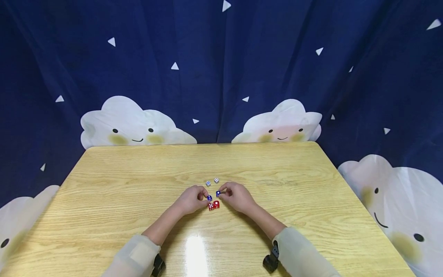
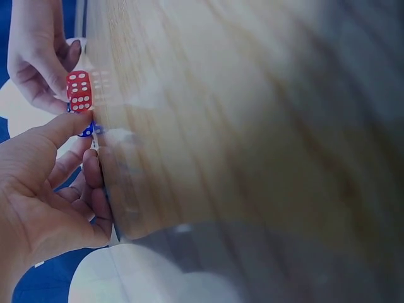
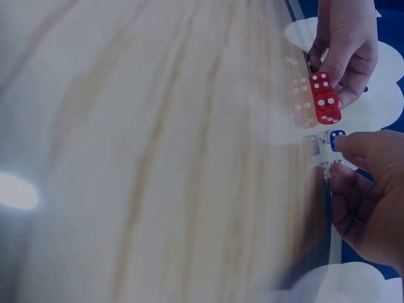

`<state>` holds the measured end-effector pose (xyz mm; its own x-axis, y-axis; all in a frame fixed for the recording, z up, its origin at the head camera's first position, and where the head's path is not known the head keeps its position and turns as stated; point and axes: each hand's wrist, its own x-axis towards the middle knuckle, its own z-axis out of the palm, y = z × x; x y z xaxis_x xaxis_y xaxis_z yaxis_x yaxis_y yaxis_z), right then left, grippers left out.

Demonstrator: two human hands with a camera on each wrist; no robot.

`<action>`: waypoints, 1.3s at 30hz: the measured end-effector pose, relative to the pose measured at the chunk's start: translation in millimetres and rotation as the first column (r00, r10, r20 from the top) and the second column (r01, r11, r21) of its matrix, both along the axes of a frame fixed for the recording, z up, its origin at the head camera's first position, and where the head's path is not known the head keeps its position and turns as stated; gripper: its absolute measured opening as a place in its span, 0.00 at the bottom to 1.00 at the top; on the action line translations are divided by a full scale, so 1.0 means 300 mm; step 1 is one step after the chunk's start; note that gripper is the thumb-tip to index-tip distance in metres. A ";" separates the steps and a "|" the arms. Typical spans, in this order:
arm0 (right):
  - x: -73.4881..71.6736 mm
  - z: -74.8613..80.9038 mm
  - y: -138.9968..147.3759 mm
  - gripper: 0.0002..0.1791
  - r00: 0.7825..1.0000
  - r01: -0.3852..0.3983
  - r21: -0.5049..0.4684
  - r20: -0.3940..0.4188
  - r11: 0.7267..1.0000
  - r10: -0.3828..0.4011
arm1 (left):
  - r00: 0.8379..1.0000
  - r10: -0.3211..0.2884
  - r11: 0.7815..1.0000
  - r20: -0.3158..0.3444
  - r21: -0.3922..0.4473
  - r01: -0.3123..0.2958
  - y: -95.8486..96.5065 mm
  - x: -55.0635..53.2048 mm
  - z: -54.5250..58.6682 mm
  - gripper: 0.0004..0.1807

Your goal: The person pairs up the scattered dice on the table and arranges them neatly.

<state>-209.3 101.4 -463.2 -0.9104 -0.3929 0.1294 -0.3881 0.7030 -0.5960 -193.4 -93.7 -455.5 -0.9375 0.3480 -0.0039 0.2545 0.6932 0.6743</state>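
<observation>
My left hand pinches a blue die with white pips between thumb and index finger, low over the table. Opposite it, my right hand holds a second blue die by thumb and forefinger; the right wrist view shows this blue die at the thumb tip. Nearer to me, two larger red dice stand side by side, close to the left thumb. Beyond the blue pair lie two white dice, slightly apart. In the left wrist view the thumb partly hides the blue die.
The light wooden table has its far edge against a dark blue curtain printed with clouds and triangles. A bright reflection lies on the wood between the forearms. Black cameras are strapped at both sleeves.
</observation>
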 end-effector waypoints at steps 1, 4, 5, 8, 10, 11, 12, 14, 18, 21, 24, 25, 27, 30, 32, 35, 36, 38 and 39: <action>0.001 0.000 -0.002 0.08 1.000 -0.008 -0.006 0.005 1.000 0.008 | 1.000 0.001 1.000 0.002 0.000 -0.001 0.000 0.001 0.000 0.09; 0.003 -0.003 -0.006 0.08 0.999 -0.032 -0.033 0.012 0.999 0.032 | 1.000 0.003 1.000 0.004 0.004 -0.003 0.000 0.002 0.002 0.09; 0.003 -0.004 -0.007 0.08 0.999 -0.040 -0.040 0.010 0.998 0.040 | 1.000 0.003 1.000 0.004 0.005 -0.003 0.000 0.003 0.002 0.09; 0.001 -0.013 -0.011 0.08 0.998 -0.063 -0.046 -0.008 0.997 0.063 | 1.000 0.001 1.000 0.004 0.007 -0.001 0.000 0.003 0.003 0.09; -0.001 -0.016 -0.013 0.08 0.998 -0.067 -0.041 -0.001 0.997 0.067 | 1.000 -0.001 1.000 0.002 0.009 0.001 0.000 0.003 0.002 0.09; -0.002 -0.017 -0.014 0.08 0.998 -0.069 -0.037 0.002 0.997 0.070 | 1.000 -0.002 1.000 0.001 0.010 0.002 0.000 0.002 0.002 0.09; -0.002 -0.017 -0.015 0.08 0.998 -0.069 -0.030 0.009 0.997 0.069 | 1.000 -0.003 1.000 0.000 0.010 0.003 0.000 0.001 0.001 0.09; -0.004 -0.015 -0.018 0.08 0.997 -0.062 -0.023 0.038 0.998 0.063 | 1.000 -0.003 1.000 0.001 0.009 0.003 0.000 0.000 -0.001 0.09; -0.005 -0.016 -0.022 0.08 0.996 -0.070 -0.019 0.048 0.997 0.071 | 1.000 -0.007 1.000 0.004 0.002 0.007 0.000 -0.002 -0.005 0.09; -0.007 -0.017 -0.025 0.07 0.995 -0.079 -0.012 0.055 0.997 0.079 | 1.000 -0.008 1.000 0.014 -0.003 0.008 0.000 -0.002 -0.004 0.09; -0.008 -0.016 -0.026 0.07 0.995 -0.084 -0.001 0.062 0.996 0.084 | 1.000 -0.006 1.000 0.024 -0.005 0.006 0.001 -0.001 -0.002 0.09; -0.008 -0.016 -0.026 0.07 0.994 -0.087 0.000 0.063 0.996 0.087 | 1.000 -0.002 1.000 0.031 -0.006 0.002 0.000 -0.001 0.000 0.08; -0.009 -0.016 -0.025 0.07 0.994 -0.097 0.000 0.058 0.995 0.097 | 0.999 -0.001 1.000 0.035 -0.006 0.001 0.000 -0.002 0.001 0.08; -0.011 -0.015 -0.024 0.07 0.992 -0.112 -0.007 0.050 0.994 0.112 | 0.999 0.002 1.000 0.043 -0.002 -0.002 -0.001 -0.003 0.003 0.08; -0.013 -0.015 -0.023 0.07 0.991 -0.121 -0.014 0.049 0.993 0.121 | 0.999 0.002 1.000 0.048 0.000 -0.002 -0.001 -0.003 0.005 0.08; -0.017 -0.017 -0.022 0.07 0.990 -0.121 -0.022 0.066 0.992 0.122 | 0.999 0.000 1.000 0.052 0.007 0.000 -0.001 -0.003 0.007 0.08; -0.018 -0.017 -0.021 0.07 0.990 -0.124 -0.027 0.070 0.992 0.126 | 0.999 -0.001 1.000 0.052 0.008 0.001 -0.001 -0.003 0.006 0.08; -0.021 -0.018 -0.020 0.07 0.989 -0.120 -0.040 0.084 0.992 0.123 | 0.999 -0.002 1.000 0.051 0.010 0.002 0.000 -0.003 0.006 0.08; -0.021 -0.019 -0.019 0.07 0.988 -0.119 -0.045 0.089 0.992 0.123 | 0.999 -0.005 1.000 0.049 0.011 0.004 0.000 -0.003 0.005 0.08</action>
